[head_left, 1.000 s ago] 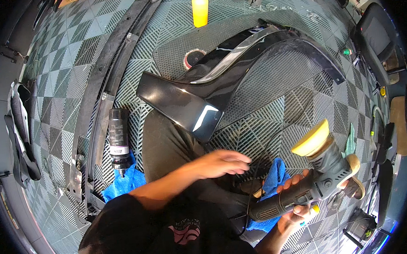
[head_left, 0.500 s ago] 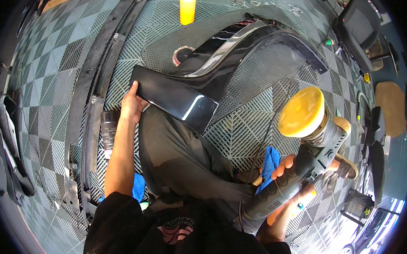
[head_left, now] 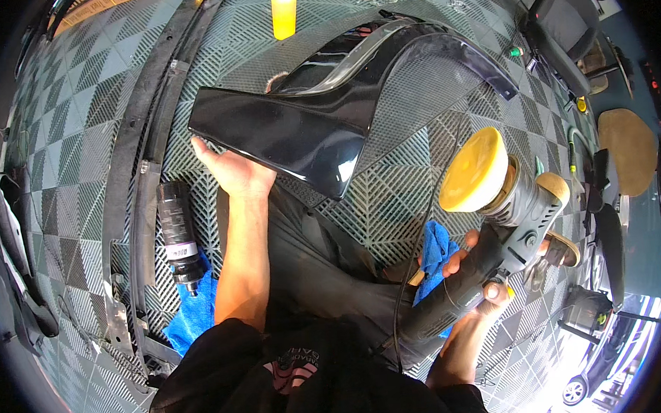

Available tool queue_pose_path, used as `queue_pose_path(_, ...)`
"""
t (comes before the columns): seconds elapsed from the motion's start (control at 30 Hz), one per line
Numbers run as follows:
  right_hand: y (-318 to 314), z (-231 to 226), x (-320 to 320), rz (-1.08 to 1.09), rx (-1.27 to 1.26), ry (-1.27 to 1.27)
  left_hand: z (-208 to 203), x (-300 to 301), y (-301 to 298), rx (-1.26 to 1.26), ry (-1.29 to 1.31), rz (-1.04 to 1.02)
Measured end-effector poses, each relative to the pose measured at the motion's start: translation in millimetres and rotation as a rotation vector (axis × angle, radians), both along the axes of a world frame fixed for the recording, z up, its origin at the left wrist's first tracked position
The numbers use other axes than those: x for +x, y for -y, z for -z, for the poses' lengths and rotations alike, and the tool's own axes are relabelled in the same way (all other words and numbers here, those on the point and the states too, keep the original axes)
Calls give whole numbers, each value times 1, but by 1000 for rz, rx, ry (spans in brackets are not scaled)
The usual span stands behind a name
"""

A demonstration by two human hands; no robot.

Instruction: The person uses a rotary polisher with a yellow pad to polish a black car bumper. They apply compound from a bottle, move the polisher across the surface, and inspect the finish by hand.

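A glossy black car fender (head_left: pixel 282 138) lies in front of me, its broad end raised over my bent legs. My left hand (head_left: pixel 240 172) supports that end at its near edge, thumb stretched out and the other fingers hidden beneath. My right hand (head_left: pixel 492 294) grips a dark polisher (head_left: pixel 490 262), held off to the right. Its round yellow foam pad (head_left: pixel 474 173) faces up and left, apart from the fender. Against the right fingers is a blue cloth (head_left: pixel 433 255); whether they hold it, I cannot tell.
Left of my legs lie a black bottle (head_left: pixel 174 222) and another blue cloth (head_left: pixel 194 318). Beyond them runs a long dark trim piece (head_left: pixel 143 119). A yellow bottle (head_left: pixel 284 16) stands past the fender. The polisher's cord (head_left: pixel 417 254) crosses near my legs. A black chair (head_left: pixel 561 33) stands far right.
My left hand has shifted from the fender's left end to under its near edge, and the fender has tilted. The polisher has moved slightly left, still in my right hand.
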State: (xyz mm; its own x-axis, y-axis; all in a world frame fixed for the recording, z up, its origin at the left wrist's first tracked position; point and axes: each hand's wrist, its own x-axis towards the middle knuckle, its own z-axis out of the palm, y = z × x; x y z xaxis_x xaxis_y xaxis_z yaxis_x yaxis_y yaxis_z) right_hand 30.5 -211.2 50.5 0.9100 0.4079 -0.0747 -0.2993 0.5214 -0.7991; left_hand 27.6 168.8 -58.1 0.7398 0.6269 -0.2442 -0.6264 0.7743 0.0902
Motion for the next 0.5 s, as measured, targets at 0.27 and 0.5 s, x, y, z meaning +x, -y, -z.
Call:
queue_pose_path(0.27, -1, -14, -5, 14, -419, 181, 15, 0, -4, 40, 404, 141)
queue_pose_path(0.5, -37, -41, 1, -71, -739, 327, 29, -16, -10, -27, 274, 163)
